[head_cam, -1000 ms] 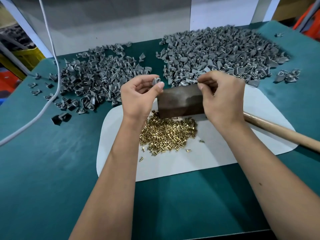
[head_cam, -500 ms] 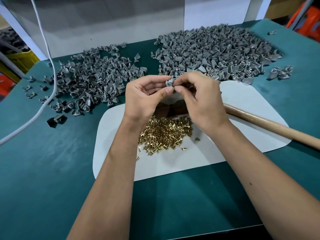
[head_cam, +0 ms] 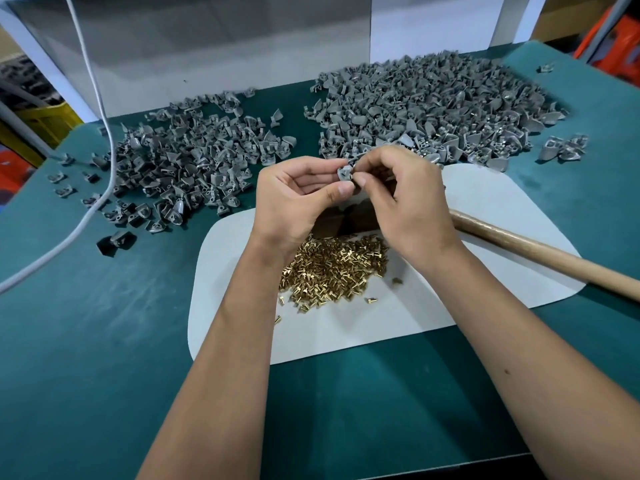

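Pinching the grey plastic part (head_cam: 344, 174) between thumb and forefinger, the left hand (head_cam: 298, 199) held it above the white mat (head_cam: 491, 209). The right hand (head_cam: 405, 199), fingers curled, pinched its 3 o'clock edge. The brass inserts (head_cam: 332, 271) lay at 6 o'clock.

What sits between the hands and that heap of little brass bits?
A dark brown block on the white sheet, partly hidden under the left hand and right hand, which pinch one grey piece. The head view shows it.
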Available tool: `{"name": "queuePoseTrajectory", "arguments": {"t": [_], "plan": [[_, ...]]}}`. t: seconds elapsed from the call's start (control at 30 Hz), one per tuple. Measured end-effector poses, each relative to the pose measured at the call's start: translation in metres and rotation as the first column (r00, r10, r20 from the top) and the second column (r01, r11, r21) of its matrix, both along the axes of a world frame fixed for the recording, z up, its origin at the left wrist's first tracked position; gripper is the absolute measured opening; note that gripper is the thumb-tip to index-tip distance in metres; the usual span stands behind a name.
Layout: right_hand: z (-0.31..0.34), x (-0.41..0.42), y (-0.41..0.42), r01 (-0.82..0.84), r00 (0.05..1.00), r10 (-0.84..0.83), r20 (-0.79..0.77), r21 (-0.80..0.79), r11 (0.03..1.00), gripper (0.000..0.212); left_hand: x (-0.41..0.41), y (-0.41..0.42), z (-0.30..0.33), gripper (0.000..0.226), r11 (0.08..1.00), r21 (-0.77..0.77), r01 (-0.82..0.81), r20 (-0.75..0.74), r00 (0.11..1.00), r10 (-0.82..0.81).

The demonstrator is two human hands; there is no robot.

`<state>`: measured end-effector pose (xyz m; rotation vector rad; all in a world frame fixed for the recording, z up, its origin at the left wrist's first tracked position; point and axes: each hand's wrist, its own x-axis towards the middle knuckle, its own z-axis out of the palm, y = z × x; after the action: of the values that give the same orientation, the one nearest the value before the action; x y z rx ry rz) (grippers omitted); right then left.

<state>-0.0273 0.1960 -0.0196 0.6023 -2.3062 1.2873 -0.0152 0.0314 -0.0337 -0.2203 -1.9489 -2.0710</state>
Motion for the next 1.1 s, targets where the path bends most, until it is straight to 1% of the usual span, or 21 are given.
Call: {"name": "queuePoseTrajectory", "arguments": {"t": [0.17, 0.53, 0.67, 0.87, 1.0, 1.1], "plan": [[0.0, 0.001, 0.0, 0.004, 1.0, -0.004, 0.008, 0.031, 1.0, 0.004, 0.001, -0.003, 0.0, 0.034, 0.999, 0.013, 0.035, 0.03, 0.999, -0.036], [0.001, 0.008, -0.005, 0.089, 0.996, -0.088, -0.018, 0.074, 0.993, 0.006, 0.004, 0.007, 0.003, 0.034, 1.0, 0.019, -0.02, 0.048, 0.999, 0.019], [0.0, 0.007, -0.006, 0.116, 0.993, -0.115, -0.017, 0.114, 0.987, 0.007, 0.004, 0.011, 0.002, 0.032, 1.0, -0.008, -0.027, 0.054, 0.998, 0.027], [0.0, 0.005, -0.004, 0.12, 0.993, -0.119, -0.012, 0.13, 0.984, 0.007, 0.005, 0.013, 0.003, 0.03, 0.992, -0.116, -0.054, 0.045, 0.997, 0.06], [0.006, -0.001, 0.007, 0.044, 0.998, -0.049, 0.044, 0.119, 0.992, 0.011, 0.003, 0.015, 0.002, 0.034, 0.965, -0.241, -0.105, -0.012, 0.994, 0.106], [0.014, -0.005, 0.02, 0.002, 0.997, -0.01, 0.075, 0.116, 0.993, 0.017, 0.003, 0.021, 0.001, 0.03, 0.936, -0.324, -0.141, -0.054, 0.99, 0.13]]}}
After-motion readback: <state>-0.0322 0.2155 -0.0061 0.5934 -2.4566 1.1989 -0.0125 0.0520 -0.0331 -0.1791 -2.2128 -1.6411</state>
